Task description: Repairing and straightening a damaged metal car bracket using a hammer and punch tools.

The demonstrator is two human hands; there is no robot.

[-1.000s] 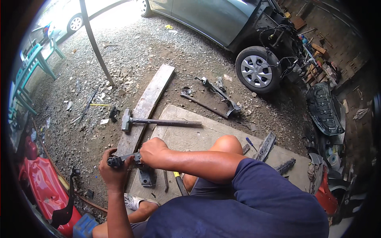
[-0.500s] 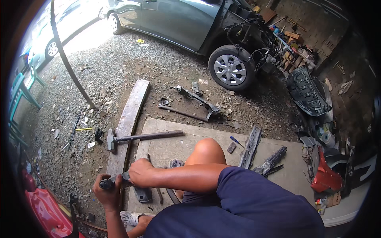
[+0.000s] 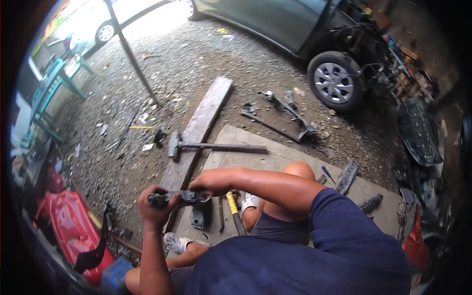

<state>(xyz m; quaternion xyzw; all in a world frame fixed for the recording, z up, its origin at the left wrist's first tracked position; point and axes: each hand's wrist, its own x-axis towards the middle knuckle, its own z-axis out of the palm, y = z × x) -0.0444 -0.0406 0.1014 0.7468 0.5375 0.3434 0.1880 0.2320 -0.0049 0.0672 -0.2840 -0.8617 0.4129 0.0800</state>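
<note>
My left hand (image 3: 156,206) is closed around the dark end of a grimy metal car part (image 3: 184,196). My right hand (image 3: 207,181) has its fingers closed on that part's other end, partly hidden by the hand itself. Under the part, a dark metal plate (image 3: 199,215) lies on a concrete slab (image 3: 263,139). Beside it are a thin rusty bar (image 3: 221,216) and a yellow and black tool handle (image 3: 232,201) between my legs. A sledgehammer (image 3: 221,147) lies across a weathered wooden plank (image 3: 212,103).
A grey car (image 3: 280,24) with its front stripped stands ahead on gravel. Teal chairs (image 3: 64,81) and a pole (image 3: 132,59) are at left. Red panels (image 3: 73,226), a dark panel (image 3: 420,137), loose bars (image 3: 346,177), a screwdriver (image 3: 328,173) and a metal bracket (image 3: 295,118) lie about.
The view swung down-left, then back up-right. My right hand has shifted slightly on the metal part, its wrist higher now, and more of the yellow handle shows.
</note>
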